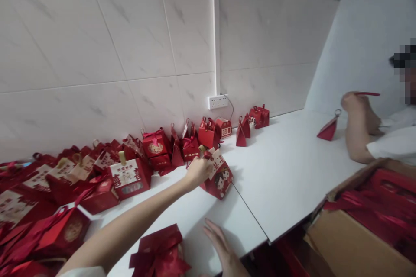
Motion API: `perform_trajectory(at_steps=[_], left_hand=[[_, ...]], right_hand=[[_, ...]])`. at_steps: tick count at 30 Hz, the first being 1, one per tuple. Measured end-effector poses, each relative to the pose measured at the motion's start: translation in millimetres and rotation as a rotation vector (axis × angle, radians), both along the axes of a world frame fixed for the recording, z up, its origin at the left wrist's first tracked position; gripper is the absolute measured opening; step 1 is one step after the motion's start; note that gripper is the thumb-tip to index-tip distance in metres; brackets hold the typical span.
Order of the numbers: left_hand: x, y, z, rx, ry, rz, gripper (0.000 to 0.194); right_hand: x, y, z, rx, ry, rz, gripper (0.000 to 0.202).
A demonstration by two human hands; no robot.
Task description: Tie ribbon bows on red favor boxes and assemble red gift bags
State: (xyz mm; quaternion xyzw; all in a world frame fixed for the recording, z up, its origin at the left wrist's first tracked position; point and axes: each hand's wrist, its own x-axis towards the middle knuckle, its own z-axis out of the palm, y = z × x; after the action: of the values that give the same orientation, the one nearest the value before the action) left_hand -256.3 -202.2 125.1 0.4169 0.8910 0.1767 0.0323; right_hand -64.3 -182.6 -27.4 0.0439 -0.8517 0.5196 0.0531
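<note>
My left hand (199, 170) reaches out over the table, its fingers closed on the top of a red gift box (221, 179) with cartoon figures and a pale printed panel. The box leans to one side; whether its base touches the table I cannot tell. Nearer to me, my right hand (224, 246) is held with fingers apart and nothing in it. To its left lies a red box with a large ribbon bow (162, 253), cut off by the lower picture edge.
Many red gift boxes (130, 177) crowd the left side and line the wall below a power strip (217, 102). At right, a co-worker's hands (355, 106) hold a thin red strip near a small red pyramid box (328, 129). An open carton (354, 242) holds red boxes.
</note>
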Motion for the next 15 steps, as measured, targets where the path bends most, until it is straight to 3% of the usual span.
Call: perform_trajectory(at_steps=[3,6,8,11,13,15], left_hand=[[12.9,38.4,2.0,0.054,-0.067,-0.104,0.028],[23.4,56.0,19.6,0.116,-0.148,-0.219,0.039],[26.3,47.0,34.2,0.144,-0.184,-0.270,0.038],[26.5,-3.2,49.9,0.162,-0.194,-0.258,0.032],[27.9,-57.1,51.7,0.158,-0.170,-0.171,0.029],[33.4,-121.4,45.7,0.151,-0.122,-0.010,0.028]], right_hand=[[4.8,33.5,21.4,0.432,0.149,-0.158,0.042],[-11.9,63.9,37.7,0.790,0.264,-0.309,0.047],[-28.1,84.6,40.1,0.904,0.281,-0.414,0.051],[-43.8,115.5,37.2,0.895,0.281,-0.416,0.045],[-46.9,135.6,36.9,0.791,0.272,-0.379,0.038],[-48.4,155.4,41.2,0.602,0.217,-0.234,0.033]])
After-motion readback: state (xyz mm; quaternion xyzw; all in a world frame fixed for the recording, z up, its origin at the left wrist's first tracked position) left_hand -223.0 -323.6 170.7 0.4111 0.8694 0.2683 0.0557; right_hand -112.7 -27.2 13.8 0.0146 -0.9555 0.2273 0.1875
